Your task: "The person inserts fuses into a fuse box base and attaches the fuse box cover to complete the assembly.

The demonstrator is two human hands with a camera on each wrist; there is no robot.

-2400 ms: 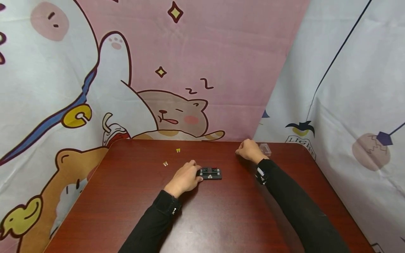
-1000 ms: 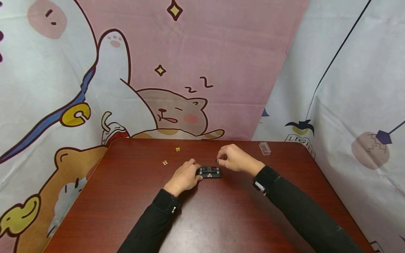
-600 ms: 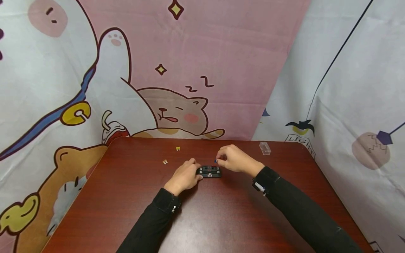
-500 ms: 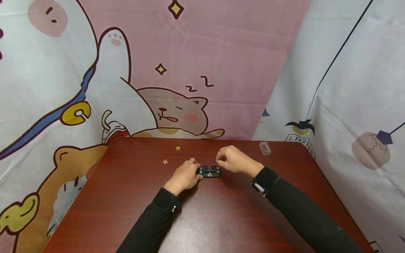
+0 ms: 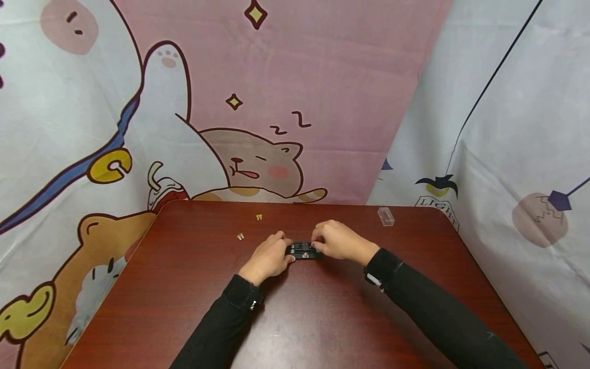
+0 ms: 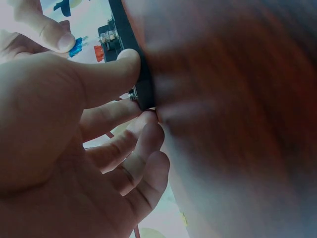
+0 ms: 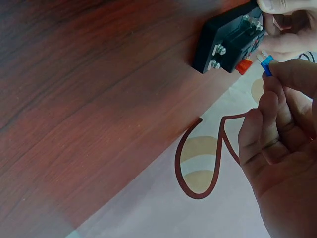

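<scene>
We see the left hand (image 5: pixel 267 259) gripping the left end of a black block (image 5: pixel 305 253) that lies on the reddish-brown table (image 5: pixel 299 318), thumb on its near edge and fingertips on the far side. At the block's other end, our right hand (image 5: pixel 338 240) pinches a small blue plug (image 7: pixel 268 64) between thumb and forefinger, the remaining fingers bent. Its two pale prongs point toward the block — close to it, though we cannot tell whether they touch. A red plug (image 7: pixel 243 66) sits in the block, just beside the blue one, and silvery screws (image 7: pixel 218 49) stand on the block. Beyond our left hand lie a tan plug (image 5: pixel 240 236) and, farther back, a yellow plug (image 5: pixel 259 217); a clear box (image 5: pixel 386 216) rests near the far edge, to the right.
</scene>
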